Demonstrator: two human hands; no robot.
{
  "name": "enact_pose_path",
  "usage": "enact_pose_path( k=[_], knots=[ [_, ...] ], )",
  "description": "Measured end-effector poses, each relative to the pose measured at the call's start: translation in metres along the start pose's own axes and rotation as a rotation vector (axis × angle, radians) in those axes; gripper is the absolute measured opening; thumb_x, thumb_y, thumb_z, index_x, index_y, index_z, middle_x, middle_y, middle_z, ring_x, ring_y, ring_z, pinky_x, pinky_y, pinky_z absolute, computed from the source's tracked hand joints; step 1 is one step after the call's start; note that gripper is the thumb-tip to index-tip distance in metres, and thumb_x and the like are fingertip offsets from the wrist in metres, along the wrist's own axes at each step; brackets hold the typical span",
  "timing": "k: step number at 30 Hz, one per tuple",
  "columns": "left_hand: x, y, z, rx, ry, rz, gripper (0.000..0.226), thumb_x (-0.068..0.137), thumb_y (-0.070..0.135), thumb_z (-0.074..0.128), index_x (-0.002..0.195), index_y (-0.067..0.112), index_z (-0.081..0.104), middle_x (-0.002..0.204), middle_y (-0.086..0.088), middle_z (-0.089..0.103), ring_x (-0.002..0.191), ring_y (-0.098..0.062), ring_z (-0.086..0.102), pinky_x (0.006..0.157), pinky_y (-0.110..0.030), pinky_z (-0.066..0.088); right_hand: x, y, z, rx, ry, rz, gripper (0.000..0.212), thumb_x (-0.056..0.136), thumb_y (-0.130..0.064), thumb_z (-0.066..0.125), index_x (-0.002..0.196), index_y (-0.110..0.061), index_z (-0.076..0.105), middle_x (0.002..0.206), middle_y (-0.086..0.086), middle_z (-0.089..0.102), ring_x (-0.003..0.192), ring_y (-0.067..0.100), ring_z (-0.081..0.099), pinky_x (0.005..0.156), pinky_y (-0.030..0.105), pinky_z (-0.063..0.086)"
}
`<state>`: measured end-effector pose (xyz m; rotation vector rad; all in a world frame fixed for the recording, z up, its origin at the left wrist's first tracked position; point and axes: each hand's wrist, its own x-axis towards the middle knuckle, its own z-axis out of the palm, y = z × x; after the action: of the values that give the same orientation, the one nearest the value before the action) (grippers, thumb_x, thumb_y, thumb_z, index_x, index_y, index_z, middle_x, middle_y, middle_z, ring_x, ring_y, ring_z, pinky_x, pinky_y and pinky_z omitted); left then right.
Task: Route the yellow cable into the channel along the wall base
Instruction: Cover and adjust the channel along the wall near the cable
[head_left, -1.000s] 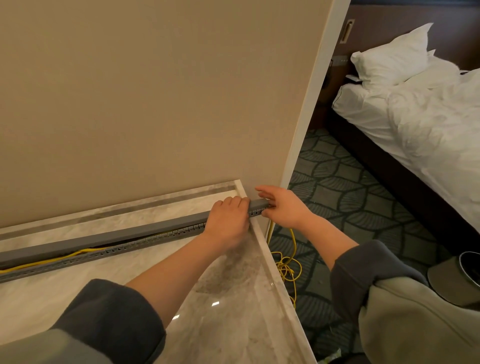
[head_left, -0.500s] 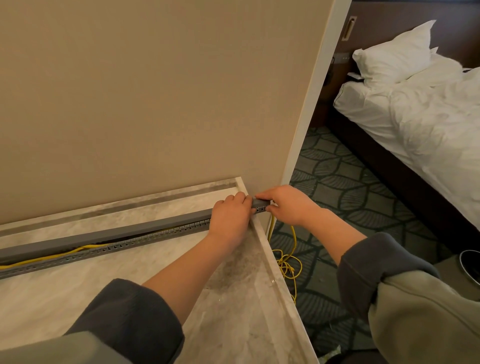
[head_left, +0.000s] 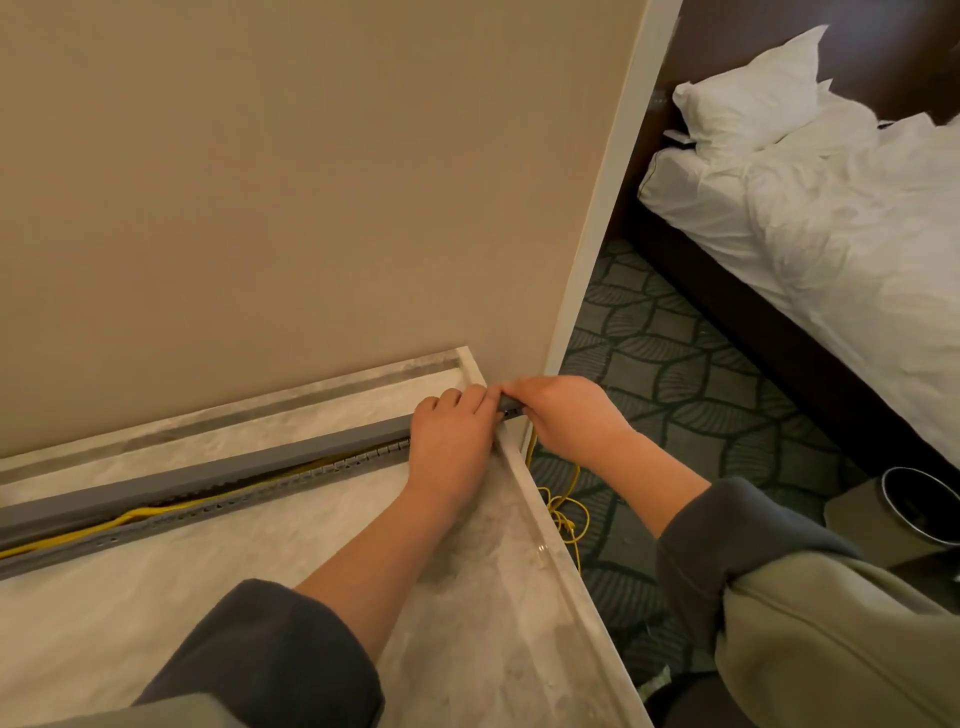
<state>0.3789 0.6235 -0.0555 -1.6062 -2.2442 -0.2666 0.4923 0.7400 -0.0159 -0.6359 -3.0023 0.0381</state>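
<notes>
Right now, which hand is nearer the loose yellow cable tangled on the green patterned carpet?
Right. The right hand holds the grey plastic channel end directly above the yellow cable; the left hand grips the channel farther left.

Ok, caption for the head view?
Left hand and right hand hold the grey channel at its end; yellow cable trails onto carpet.

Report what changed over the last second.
The right hand edged slightly left along the end of the channel, closing up on the left hand. Nothing was taken or released: both hands still grip the channel. The cable still lies in the channel at left and trails to the carpet.
</notes>
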Motion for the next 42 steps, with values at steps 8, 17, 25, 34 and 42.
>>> enact_pose_path(
  k=[8,17,25,34,42],
  knots=[
    [-0.004,0.001,0.014,-0.081,0.218,-0.029,0.030,0.086,0.029,0.065,0.113,0.016,0.068,0.099,0.001,0.071,0.085,-0.021,0.066,0.073,-0.032,0.048,-0.014,0.003,0.036,0.015,0.372,-0.053,0.058,0.068,0.004,0.073,0.123,-0.010,0.064,0.120,0.005,0.068,0.080,0.026,0.071,0.059,0.033,0.058],
    [-0.002,0.014,-0.001,-0.134,0.027,-0.154,0.036,0.091,0.029,0.057,0.125,0.017,0.061,0.117,-0.002,0.068,0.104,-0.023,0.064,0.091,-0.035,0.045,-0.002,0.009,0.023,-0.070,0.309,-0.180,0.035,0.088,-0.023,0.066,0.121,-0.010,0.064,0.113,0.007,0.070,0.087,0.025,0.071,0.061,0.032,0.056],
    [-0.003,0.020,-0.002,-0.105,0.014,-0.201,0.038,0.089,0.027,0.062,0.126,0.016,0.061,0.119,-0.002,0.068,0.105,-0.022,0.064,0.092,-0.034,0.046,-0.003,0.014,0.028,0.019,0.505,-0.244,0.022,0.075,-0.017,0.079,0.095,-0.011,0.073,0.082,0.003,0.073,0.059,0.021,0.067,0.046,0.025,0.048],
    [-0.002,-0.013,-0.023,-0.239,-0.223,-0.081,0.046,0.096,0.019,0.049,0.142,0.025,0.044,0.136,0.005,0.056,0.119,-0.021,0.053,0.097,-0.036,0.042,-0.004,0.012,0.021,0.063,0.416,-0.177,0.013,0.080,-0.021,0.074,0.089,-0.013,0.069,0.074,0.002,0.069,0.059,0.021,0.065,0.047,0.024,0.044],
    [-0.011,-0.018,-0.020,-0.319,-0.195,-0.220,0.041,0.099,0.027,0.044,0.138,0.037,0.047,0.121,0.014,0.062,0.109,-0.015,0.054,0.090,-0.034,0.035,0.002,0.010,0.018,0.073,0.270,-0.165,0.012,0.092,-0.028,0.055,0.095,-0.018,0.059,0.084,0.000,0.063,0.072,0.021,0.060,0.053,0.025,0.033]
  ],
)
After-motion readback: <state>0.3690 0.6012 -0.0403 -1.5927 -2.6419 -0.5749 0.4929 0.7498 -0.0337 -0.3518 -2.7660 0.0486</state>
